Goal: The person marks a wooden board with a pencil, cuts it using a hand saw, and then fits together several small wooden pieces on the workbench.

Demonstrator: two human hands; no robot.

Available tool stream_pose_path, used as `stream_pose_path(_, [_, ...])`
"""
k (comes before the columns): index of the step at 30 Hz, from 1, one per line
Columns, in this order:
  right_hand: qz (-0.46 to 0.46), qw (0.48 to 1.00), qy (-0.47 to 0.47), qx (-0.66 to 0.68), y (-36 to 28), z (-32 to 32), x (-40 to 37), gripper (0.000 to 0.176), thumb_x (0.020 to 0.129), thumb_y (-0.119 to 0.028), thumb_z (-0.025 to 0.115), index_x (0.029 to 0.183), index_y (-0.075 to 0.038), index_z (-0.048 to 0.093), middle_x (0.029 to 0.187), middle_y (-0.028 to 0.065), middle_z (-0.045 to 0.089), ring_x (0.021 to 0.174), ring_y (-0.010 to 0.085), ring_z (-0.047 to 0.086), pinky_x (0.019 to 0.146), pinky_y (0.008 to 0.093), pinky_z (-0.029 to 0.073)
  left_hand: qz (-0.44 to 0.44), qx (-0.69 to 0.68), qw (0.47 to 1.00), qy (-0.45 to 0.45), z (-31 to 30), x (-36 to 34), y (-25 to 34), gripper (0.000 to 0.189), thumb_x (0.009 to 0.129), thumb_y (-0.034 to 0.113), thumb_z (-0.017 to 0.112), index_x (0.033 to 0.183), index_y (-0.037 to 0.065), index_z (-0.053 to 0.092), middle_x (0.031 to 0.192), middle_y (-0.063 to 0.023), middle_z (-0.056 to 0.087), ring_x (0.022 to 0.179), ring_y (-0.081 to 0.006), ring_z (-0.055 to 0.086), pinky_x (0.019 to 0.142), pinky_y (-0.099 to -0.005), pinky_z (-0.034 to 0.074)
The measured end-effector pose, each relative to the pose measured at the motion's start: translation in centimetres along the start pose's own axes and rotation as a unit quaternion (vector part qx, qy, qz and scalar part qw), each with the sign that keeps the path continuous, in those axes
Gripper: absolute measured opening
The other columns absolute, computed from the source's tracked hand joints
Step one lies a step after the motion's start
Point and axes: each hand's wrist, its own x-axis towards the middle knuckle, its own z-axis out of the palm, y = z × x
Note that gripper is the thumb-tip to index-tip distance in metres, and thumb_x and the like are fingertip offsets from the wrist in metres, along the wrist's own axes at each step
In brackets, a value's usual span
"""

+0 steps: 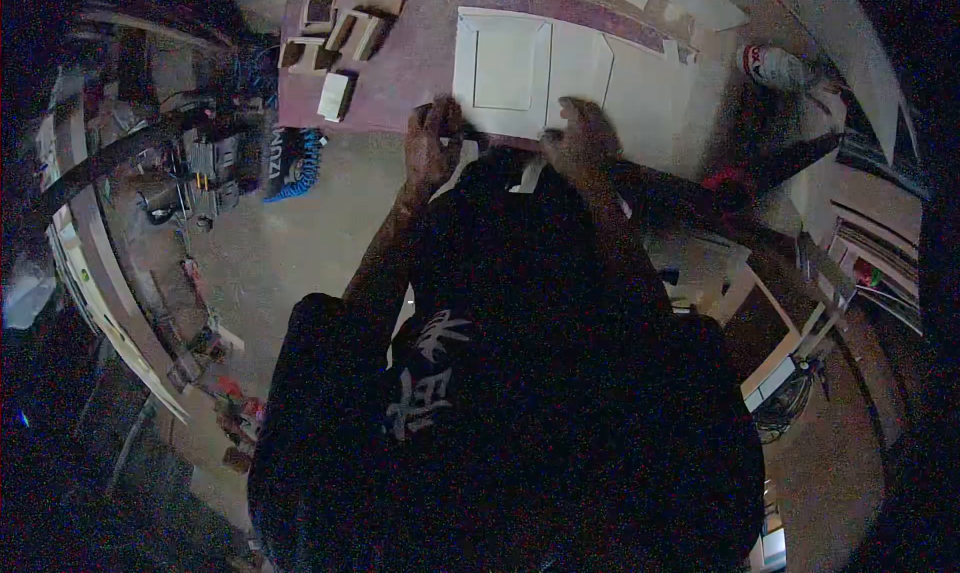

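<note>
A flat white panel [502,73] with a rectangular outline lies on the reddish table [410,58]. My left hand [432,145] is at the panel's near left corner, its fingers curved and apart, with no held object visible. Near the panel's near right corner, my right hand [583,141] is open, with a gap between thumb and fingers. Whether either hand touches the panel is too dark to tell. Another pale board [582,68] adjoins the panel on the right.
Small wooden frames [352,35] and a pale block [335,96] occupy the table's left part. A white container [772,68] stands at the right. A blue and black item [292,168] is below the table's left edge. Cables [792,405] hang at the lower right.
</note>
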Motion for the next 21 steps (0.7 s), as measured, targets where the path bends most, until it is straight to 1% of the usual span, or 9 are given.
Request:
stream_pose_path(2, [0.018, 0.999, -0.013, -0.028, -1.2, -0.1, -0.3, 0.060, 0.070, -0.023, 0.078, 0.123, -0.007, 0.056, 0.111, 0.0144, 0.060, 0.105, 0.0321, 0.059, 0.089, 0.0461, 0.050, -0.005, -0.013, 1.000, 0.022, 0.4, -0.2, -0.1, 0.028, 0.087, 0.008, 0.064, 0.114, 0.001, 0.061, 0.102, -0.0187, 0.064, 0.103, -0.0362, 0.056, 0.085, -0.0478, 0.047])
stream_pose_path(5, [0.042, 0.997, -0.047, -0.040, -2.7, -0.6, -0.1, 0.061, 0.069, -0.025, 0.080, 0.123, -0.007, 0.056, 0.114, 0.0144, 0.059, 0.105, 0.0343, 0.058, 0.088, 0.0463, 0.050, 0.024, -0.019, 0.999, -0.019, 0.7, 0.0, -1.6, 0.024, 0.085, 0.009, 0.067, 0.108, 0.002, 0.063, 0.096, -0.0164, 0.065, 0.100, -0.0361, 0.057, 0.080, -0.0471, 0.048])
stream_pose_path(8, [0.057, 0.995, -0.048, -0.061, -2.4, 0.8, -0.6, 0.062, 0.070, -0.027, 0.080, 0.124, -0.007, 0.056, 0.113, 0.0143, 0.059, 0.110, 0.0347, 0.057, 0.089, 0.0465, 0.050, 0.011, 0.013, 1.000, -0.022, 0.0, 0.5, 0.0, 0.023, 0.081, 0.010, 0.069, 0.103, 0.004, 0.063, 0.092, -0.0128, 0.065, 0.096, -0.0362, 0.058, 0.077, -0.0464, 0.048])
stream_pose_path(11, [0.067, 0.993, -0.037, -0.091, -3.7, 0.2, -0.8, 0.062, 0.072, -0.027, 0.079, 0.126, -0.006, 0.056, 0.115, 0.0151, 0.059, 0.114, 0.0347, 0.056, 0.091, 0.0470, 0.050, 0.004, 0.002, 1.000, -0.003, 0.8, 0.5, -0.5, 0.022, 0.078, 0.010, 0.070, 0.099, 0.007, 0.063, 0.093, -0.0111, 0.065, 0.092, -0.0362, 0.058, 0.078, -0.0460, 0.048])
stream_pose_path(14, [0.054, 0.994, -0.036, -0.088, -3.3, 0.7, -0.7, 0.060, 0.075, -0.029, 0.077, 0.126, -0.006, 0.056, 0.119, 0.0161, 0.058, 0.116, 0.0346, 0.055, 0.094, 0.0473, 0.049, 0.018, 0.039, 0.999, -0.033, 0.5, 0.7, 0.0, 0.018, 0.079, 0.011, 0.068, 0.095, 0.007, 0.062, 0.091, -0.0110, 0.064, 0.090, -0.0363, 0.057, 0.077, -0.0462, 0.048])
stream_pose_path(17, [0.059, 0.994, -0.033, -0.090, -3.6, 0.9, -0.7, 0.057, 0.077, -0.029, 0.075, 0.126, -0.005, 0.057, 0.121, 0.0162, 0.058, 0.116, 0.0341, 0.055, 0.096, 0.0470, 0.048, 0.009, -0.015, 1.000, -0.020, 0.9, 0.4, -0.5, 0.014, 0.079, 0.010, 0.066, 0.091, 0.007, 0.059, 0.086, -0.0131, 0.062, 0.087, -0.0374, 0.057, 0.074, -0.0477, 0.048])
stream_pose_path(20, [0.055, 0.992, -0.035, -0.106, -3.5, 1.0, -0.6, 0.055, 0.079, -0.030, 0.073, 0.125, -0.005, 0.057, 0.122, 0.0158, 0.058, 0.116, 0.0332, 0.055, 0.095, 0.0465, 0.049, 0.046, -0.021, 0.998, 0.038, 0.3, 0.4, 0.6, 0.010, 0.081, 0.009, 0.064, 0.088, 0.006, 0.058, 0.080, -0.0147, 0.060, 0.084, -0.0387, 0.058, 0.072, -0.0494, 0.047])
stream_pose_path(21, [0.039, 0.993, -0.033, -0.105, -3.4, 1.1, -0.7, 0.055, 0.079, -0.030, 0.073, 0.125, -0.005, 0.057, 0.122, 0.0158, 0.058, 0.116, 0.0331, 0.055, 0.095, 0.0464, 0.049, 0.047, -0.010, 0.998, 0.027, 0.6, 0.4, 0.2, 0.009, 0.081, 0.009, 0.063, 0.087, 0.006, 0.058, 0.080, -0.0151, 0.060, 0.083, -0.0389, 0.058, 0.072, -0.0494, 0.047])
